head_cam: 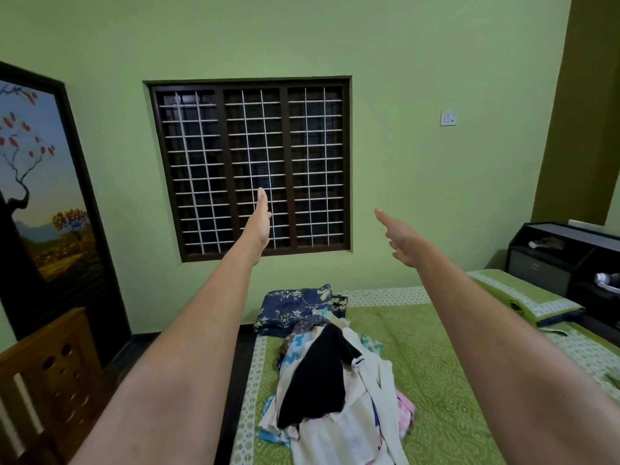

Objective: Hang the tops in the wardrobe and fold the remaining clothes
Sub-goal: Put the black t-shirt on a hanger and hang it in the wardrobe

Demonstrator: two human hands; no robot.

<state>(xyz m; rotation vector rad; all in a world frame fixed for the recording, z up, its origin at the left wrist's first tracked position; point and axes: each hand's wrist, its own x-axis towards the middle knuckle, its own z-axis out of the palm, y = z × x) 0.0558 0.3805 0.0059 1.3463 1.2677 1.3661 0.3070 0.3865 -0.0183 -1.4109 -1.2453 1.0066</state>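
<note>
Both bare forearms fill the lower frame, cut off at the edges; left hand (260, 223) and right hand (399, 236) reach out mid-frame, fingers straight, holding nothing. Clothes pile (332, 391) lies bottom centre on the bed (436, 364), garments tangled.

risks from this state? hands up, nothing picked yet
1. The clothes pile is tangled, with a black garment draped over the pale ones; lifting it may drag neighbours along.
2. The pile lies near the bed edge, so pulled items could slide to the floor.
3. Left hand and right hand are both open, far above the pile.
</note>
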